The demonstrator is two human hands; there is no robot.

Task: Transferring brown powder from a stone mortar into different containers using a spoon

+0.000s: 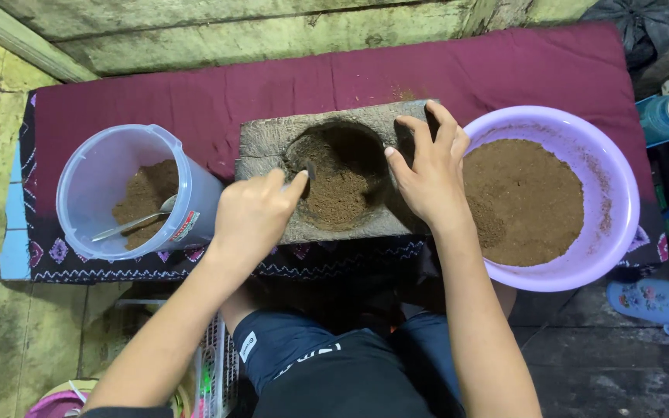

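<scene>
A grey wooden block (272,143) with a round hollow lies on a maroon cloth (195,97). Brown powder (338,193) fills the hollow. My left hand (253,213) is closed around a small metal spoon (310,170), whose tip reaches into the hollow's left side; most of the spoon is hidden by my fingers. My right hand (427,166) lies on the block's right end with its fingers spread and holds nothing.
A lilac plastic bowl (609,166) of brown powder stands right of the block. A clear plastic jug (90,174) at the left holds powder and a second spoon (137,222). Bottles stand at the right edge. My knees are below the cloth.
</scene>
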